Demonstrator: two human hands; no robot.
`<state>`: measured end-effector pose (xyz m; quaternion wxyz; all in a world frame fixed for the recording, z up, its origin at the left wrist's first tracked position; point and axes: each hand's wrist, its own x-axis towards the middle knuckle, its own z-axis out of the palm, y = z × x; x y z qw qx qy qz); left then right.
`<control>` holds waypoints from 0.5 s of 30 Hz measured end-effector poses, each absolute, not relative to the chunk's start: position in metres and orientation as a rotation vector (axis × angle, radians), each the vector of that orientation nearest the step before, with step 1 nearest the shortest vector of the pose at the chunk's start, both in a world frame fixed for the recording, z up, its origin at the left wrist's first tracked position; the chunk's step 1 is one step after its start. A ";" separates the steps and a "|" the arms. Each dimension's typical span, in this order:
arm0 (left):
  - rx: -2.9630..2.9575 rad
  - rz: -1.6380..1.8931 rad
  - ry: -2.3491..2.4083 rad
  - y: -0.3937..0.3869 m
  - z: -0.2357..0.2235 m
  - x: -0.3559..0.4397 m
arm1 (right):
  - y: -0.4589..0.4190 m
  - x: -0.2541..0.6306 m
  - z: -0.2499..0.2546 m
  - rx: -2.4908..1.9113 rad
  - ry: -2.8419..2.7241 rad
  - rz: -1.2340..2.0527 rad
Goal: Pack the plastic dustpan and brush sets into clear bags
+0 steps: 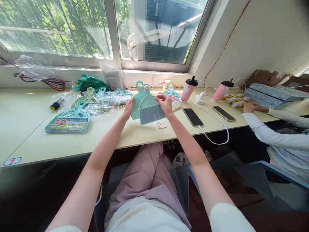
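Above the table, my left hand (128, 109) grips the left edge of a mint-green dustpan (136, 108), which stands upright with its looped handle on top. In front of the dustpan, my right hand (165, 103) is closed on the right shoulder of a matching hand brush (150, 108), its grey bristles pointing down. The brush covers part of the dustpan. A small printed card (161, 124) lies on the table just below the bristles. To the left rests a wrapped dustpan-and-brush set (69, 119) with a picture label.
More wrapped sets (93, 98) lie behind on the table (106, 132). A green plastic bag (93, 82) sits by the window. At right are pink cups (189, 90), a phone (192, 116) on a white cable, another phone (223, 113), and a co-worker's hands (251, 108) on a yellowish bundle.
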<state>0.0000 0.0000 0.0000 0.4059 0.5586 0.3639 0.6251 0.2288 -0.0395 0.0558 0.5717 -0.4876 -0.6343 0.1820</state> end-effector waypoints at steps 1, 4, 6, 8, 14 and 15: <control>1.475 1.577 0.938 -0.002 0.001 -0.001 | -0.041 0.216 0.052 -1.168 -1.479 0.378; 1.640 1.557 0.996 -0.008 0.005 -0.005 | -0.043 0.183 0.042 -1.256 -1.452 0.223; 1.726 1.514 1.042 -0.011 0.007 -0.007 | -0.042 0.172 0.038 -1.350 -1.435 0.086; 1.759 1.503 1.057 -0.014 0.008 -0.009 | -0.038 0.170 0.034 -1.401 -1.404 0.016; 1.803 1.516 1.142 -0.018 0.010 -0.005 | -0.013 0.193 0.027 -1.149 -1.458 0.694; 1.803 1.505 1.152 -0.019 0.010 -0.004 | -0.010 0.196 0.026 -1.118 -1.425 0.780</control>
